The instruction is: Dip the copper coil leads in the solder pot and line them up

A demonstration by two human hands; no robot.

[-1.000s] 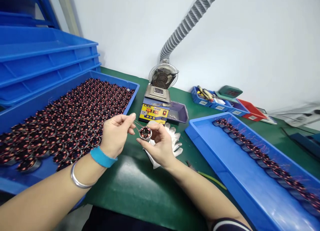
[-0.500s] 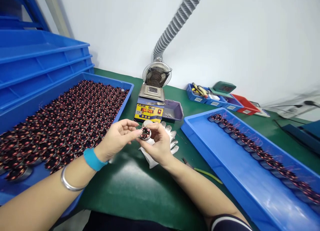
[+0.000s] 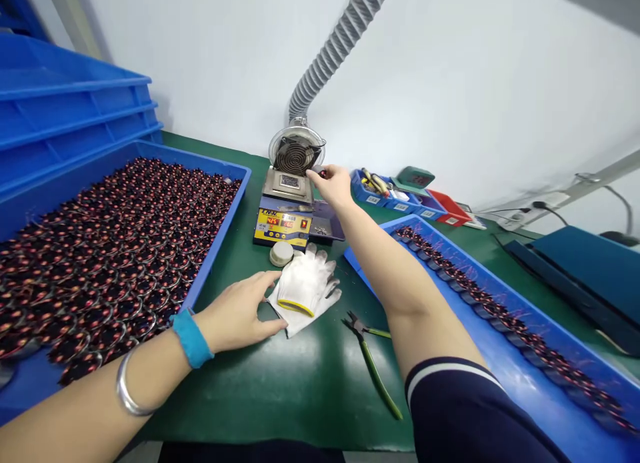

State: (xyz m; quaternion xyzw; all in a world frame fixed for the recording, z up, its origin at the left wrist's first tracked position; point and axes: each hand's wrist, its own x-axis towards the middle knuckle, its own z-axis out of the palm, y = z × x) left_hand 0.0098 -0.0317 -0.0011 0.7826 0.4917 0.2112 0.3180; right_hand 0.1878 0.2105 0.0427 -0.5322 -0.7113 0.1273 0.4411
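My right hand (image 3: 334, 185) is stretched forward and pinches a small dark round coil part (image 3: 319, 172) beside the fan intake (image 3: 297, 157). Just left of and below it is the solder pot's metal top (image 3: 289, 184), above a yellow control box (image 3: 281, 227) with red digits. My left hand (image 3: 245, 313) hovers low over the green table, fingers apart and nothing between them. Close to its fingertips lie white gloves (image 3: 305, 281) with a yellow-edged cuff. A round pale tin (image 3: 281, 253) sits between the gloves and the control box.
A blue tray (image 3: 243, 183) full of coil parts stands left, with stacked blue trays (image 3: 75, 113) behind. Another blue tray (image 3: 470, 329) at right holds a row of parts. Green-handled pliers (image 3: 373, 369) lie before it. Small bins (image 3: 445, 209) stand along the wall.
My right hand has moved forward to the fan with the coil part. My left hand has let go of the part, opened and dropped lower. The view has shifted, showing the gloves and pliers fully.
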